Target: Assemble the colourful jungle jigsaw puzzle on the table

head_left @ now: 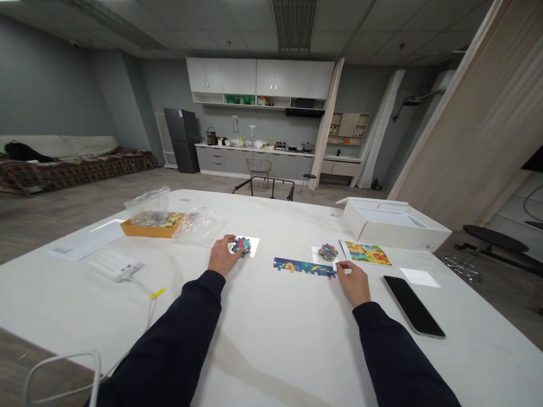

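My left hand (223, 255) curls its thumb and fingers around the near-left side of a small pile of puzzle pieces (242, 246), which rests on a white card. Farther right, a joined strip of blue puzzle pieces (303, 267) lies flat, with orange and green shapes and a knobbed lower edge. My right hand (354, 281) is closed in a pinch at the strip's right end, on a puzzle piece mostly covered by the fingertips. A second pile of puzzle pieces (328, 252) sits just above that end.
A colourful picture card (366, 253) lies by an open white box (394, 223) at right. A black phone (413, 305) is beside my right forearm. At left are an orange tray (150, 228), clear plastic bag (199, 223), white adapter (115, 265) and cable (149, 314).
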Available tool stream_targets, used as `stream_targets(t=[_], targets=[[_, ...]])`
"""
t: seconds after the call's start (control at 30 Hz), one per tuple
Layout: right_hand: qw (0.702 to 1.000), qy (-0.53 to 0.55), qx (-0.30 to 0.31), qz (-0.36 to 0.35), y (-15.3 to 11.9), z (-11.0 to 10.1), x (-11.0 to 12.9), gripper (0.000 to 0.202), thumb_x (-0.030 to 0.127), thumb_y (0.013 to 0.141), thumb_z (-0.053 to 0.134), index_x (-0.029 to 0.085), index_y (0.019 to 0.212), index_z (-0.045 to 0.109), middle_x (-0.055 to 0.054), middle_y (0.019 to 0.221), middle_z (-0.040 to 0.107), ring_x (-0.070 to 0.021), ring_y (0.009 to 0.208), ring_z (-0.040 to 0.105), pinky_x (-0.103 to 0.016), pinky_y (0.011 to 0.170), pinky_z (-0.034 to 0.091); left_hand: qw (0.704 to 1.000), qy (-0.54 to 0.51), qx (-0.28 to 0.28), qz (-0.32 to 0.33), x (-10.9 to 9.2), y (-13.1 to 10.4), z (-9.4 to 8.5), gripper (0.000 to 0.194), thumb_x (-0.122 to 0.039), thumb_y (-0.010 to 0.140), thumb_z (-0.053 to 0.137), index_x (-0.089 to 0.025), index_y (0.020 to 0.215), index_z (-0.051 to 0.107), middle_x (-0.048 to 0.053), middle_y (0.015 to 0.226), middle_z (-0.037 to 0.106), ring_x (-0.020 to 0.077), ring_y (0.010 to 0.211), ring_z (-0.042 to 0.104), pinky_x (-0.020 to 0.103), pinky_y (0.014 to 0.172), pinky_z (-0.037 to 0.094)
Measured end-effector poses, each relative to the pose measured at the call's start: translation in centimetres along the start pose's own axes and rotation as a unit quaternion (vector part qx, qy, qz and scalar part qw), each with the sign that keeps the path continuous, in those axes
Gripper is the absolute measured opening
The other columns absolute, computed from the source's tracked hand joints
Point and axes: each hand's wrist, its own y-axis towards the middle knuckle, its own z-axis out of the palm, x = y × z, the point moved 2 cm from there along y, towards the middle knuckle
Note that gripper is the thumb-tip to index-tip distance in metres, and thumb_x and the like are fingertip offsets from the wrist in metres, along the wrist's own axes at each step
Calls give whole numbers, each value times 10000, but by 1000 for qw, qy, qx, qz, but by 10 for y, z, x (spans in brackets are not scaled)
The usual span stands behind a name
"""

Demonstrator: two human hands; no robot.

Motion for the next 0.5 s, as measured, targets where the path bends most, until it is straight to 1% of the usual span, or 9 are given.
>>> stream_targets(t=[0.07,0.13,0.2,0.23,0.3,0.37,0.4,0.43,0.5], targets=[[1000,0,4,2,-1,0,0,355,479,813,531,205,887,745,-95,913,780,-262,699,645,-383,764,464,1000,6,-3,11,-3,1,-3,402,-317,775,768,-254,1133,597,58,1089,756,310,1087,655,470,987,512],[1000,1,4,4,-1,0,1,354,476,815,533,204,891,748,-98,918,781,-260,694,643,-376,750,462,1000,5,-10,21,-10,2,-8,380,-301,774,772,-250,1114,610,63,1074,753,310,1077,657,476,980,522],[1000,3,3,5,-2,0,2,353,474,817,533,206,891,749,-98,918,781,-258,692,642,-371,736,460,999,-18,-9,45,-24,-1,-11,347,-294,776,774,-245,1085,624,62,1058,740,296,1069,660,466,985,530],[1000,4,3,6,-2,0,3,351,474,818,531,207,889,748,-97,916,781,-258,692,642,-370,732,459,997,-41,5,64,-33,-5,-12,331,-292,786,769,-245,1082,629,59,1064,731,281,1067,664,449,986,536],[1000,6,6,7,-2,0,3,344,473,815,532,209,876,743,-94,905,779,-259,691,642,-370,728,457,986,-101,69,114,-55,-15,-9,314,-284,814,745,-252,1108,638,48,1107,717,245,1071,671,402,979,549],[1000,7,8,7,-2,0,4,336,471,813,533,211,870,740,-91,900,779,-259,691,643,-370,726,455,963,-152,155,162,-75,-30,-2,332,-274,826,735,-261,1147,649,43,1152,710,227,1095,669,375,984,551],[1000,6,9,8,-2,0,4,333,470,814,533,214,871,739,-87,900,778,-258,690,642,-369,725,454,951,-166,189,179,-83,-37,2,350,-267,822,737,-261,1163,656,47,1163,707,227,1107,666,377,997,547],[1000,4,8,9,-2,0,5,332,469,816,532,217,873,740,-83,900,778,-257,689,642,-369,725,453,942,-172,216,193,-90,-43,6,366,-261,814,741,-260,1171,665,54,1165,706,233,1113,662,384,1007,543],[1000,-3,8,8,-3,0,6,328,467,827,528,223,879,741,-75,899,778,-254,686,641,-368,724,451,931,-170,248,207,-97,-50,12,378,-261,797,752,-255,1169,685,70,1149,708,250,1111,657,403,1014,539]])
